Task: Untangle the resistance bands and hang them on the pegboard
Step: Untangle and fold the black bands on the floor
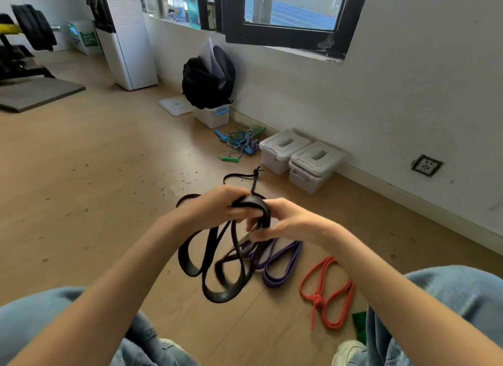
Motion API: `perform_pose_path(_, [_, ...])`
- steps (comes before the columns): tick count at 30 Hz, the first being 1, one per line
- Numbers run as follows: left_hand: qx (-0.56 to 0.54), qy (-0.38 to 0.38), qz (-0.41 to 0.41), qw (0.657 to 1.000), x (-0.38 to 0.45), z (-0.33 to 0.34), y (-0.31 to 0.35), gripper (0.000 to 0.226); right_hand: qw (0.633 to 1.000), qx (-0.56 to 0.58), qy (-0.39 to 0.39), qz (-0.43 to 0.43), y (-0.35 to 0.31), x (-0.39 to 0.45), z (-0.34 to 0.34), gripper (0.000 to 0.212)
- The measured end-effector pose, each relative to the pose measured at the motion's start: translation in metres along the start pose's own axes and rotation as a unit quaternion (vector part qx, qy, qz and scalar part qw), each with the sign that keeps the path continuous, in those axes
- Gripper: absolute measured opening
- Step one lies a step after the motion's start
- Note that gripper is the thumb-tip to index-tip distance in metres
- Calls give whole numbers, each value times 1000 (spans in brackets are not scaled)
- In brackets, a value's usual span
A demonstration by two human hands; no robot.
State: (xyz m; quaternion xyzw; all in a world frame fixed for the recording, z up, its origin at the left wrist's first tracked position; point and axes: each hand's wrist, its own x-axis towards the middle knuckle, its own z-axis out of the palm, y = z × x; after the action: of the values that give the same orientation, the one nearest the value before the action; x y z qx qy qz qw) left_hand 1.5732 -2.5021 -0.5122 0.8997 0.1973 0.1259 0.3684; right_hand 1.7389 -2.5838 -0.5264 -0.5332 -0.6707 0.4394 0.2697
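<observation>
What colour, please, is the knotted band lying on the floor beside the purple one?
Orange-red; the knotted band shows clearly in the head view, right of the purple band.

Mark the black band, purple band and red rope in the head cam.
black band (pixel 190 259), head view, on the left hanging loop below the hands.
purple band (pixel 283 259), head view, on the long loop lying on the floor.
red rope (pixel 317 299), head view, on the knot near its lower end.

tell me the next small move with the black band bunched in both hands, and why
Probably draw the hands apart to loosen the bunch. The left hand and right hand both grip the flat black rubber resistance band at one tight wad, its loops dangling crossed below, over the purple flat band on the floor. No pegboard is in view.
</observation>
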Motion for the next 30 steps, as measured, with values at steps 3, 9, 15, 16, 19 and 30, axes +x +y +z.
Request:
perform_pose_path(3, [-21,6,-4,1000,-5,-9,-7,27,996,67,50,-40,-5,1,2,20])
perform_pose_path(9, [-2,-36,-58,998,-6,-3,-23,31,998,-62,29,-1,-20,2,-15,6])
perform_pose_path(15, [-45,-4,1,999,0,-8,-19,12,998,-16,61,15,-25,-15,-25,12])
perform_pose_path(16, [-70,8,19,997,1,-9,-16,7,994,33,106,-9,-28,-18,-25,10])
perform_pose_path(19, [-164,60,65,983,3,-7,-7,9,973,141,174,-62,-44,-19,-24,8])
perform_pose_path(30, [-164,141,48,975,15,5,4,29,955,205,205,-68,-62,-3,-32,17])
